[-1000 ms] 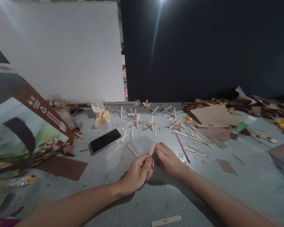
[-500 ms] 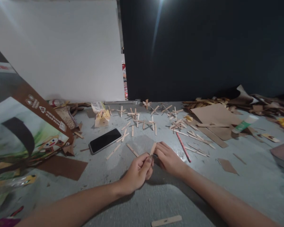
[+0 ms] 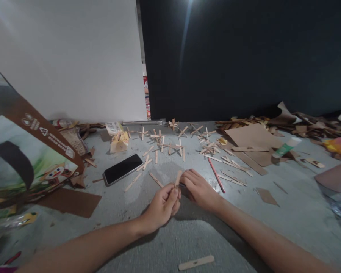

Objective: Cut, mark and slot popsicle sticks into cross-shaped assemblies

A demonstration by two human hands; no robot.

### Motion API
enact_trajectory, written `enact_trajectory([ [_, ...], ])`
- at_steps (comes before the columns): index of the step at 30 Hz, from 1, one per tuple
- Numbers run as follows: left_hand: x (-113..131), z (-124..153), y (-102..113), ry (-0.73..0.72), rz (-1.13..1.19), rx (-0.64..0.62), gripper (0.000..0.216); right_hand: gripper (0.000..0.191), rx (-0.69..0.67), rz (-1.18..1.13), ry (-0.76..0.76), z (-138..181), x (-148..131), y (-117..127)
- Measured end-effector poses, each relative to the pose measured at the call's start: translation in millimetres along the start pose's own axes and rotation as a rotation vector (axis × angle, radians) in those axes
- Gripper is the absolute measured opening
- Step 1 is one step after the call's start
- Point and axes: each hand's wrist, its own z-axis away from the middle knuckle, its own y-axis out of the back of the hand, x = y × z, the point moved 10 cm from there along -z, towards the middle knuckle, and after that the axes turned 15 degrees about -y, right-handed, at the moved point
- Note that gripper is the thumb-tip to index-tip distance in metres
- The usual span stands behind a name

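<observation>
My left hand [image 3: 161, 204] pinches the lower end of a wooden craft stick [image 3: 177, 177] that points up and away from me. Right beside it, my right hand [image 3: 197, 187] rests on the grey surface [image 3: 287, 212] with its fingers curled against the same stick. What the right fingertips grip is hidden behind the knuckles. Several loose sticks and glued stick crosses [image 3: 182, 146] lie scattered just beyond both hands. A single stick [image 3: 196, 262] lies near me between my forearms.
A black phone [image 3: 122, 169] lies left of the hands. A red pencil [image 3: 215, 175] is on the right. A glue tube [image 3: 285, 147] rests on brown cardboard sheets [image 3: 252, 138]. A printed box [image 3: 25, 151] stands at the left; white and dark boards rise behind.
Both hands keep the same hold on the stick. The view has shifted slightly, so everything sits a little further left and lower in the picture.
</observation>
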Motion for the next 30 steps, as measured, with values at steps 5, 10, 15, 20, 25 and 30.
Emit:
enact_trajectory([
  [5,-1.8,1.0,1.1,0.011,-0.043,-0.001,0.051,0.035,0.018,0.031,0.027,-2.7,-6.6,2.3],
  [10,-2.1,1.0,1.0,0.023,-0.064,-0.014,0.051,0.035,0.032,0.044,0.034,-3.3,-8.8,3.3],
  [15,1.7,-0.9,0.1,0.016,-0.058,-0.017,0.051,0.031,0.092,0.006,0.047,-1.4,-8.6,5.8],
  [20,2.5,-1.2,6.0,0.009,-0.052,0.043,0.048,0.029,0.132,-0.03,0.014,0.0,-2.9,8.1],
  [25,1.7,-1.1,10.1,0.018,-0.051,0.087,0.047,0.025,0.196,-0.021,-0.048,-0.2,5.5,13.9],
  [30,3.3,-0.7,11.4,0.034,-0.081,0.114,0.045,0.021,0.191,-0.048,-0.073,-1.0,6.8,13.7],
])
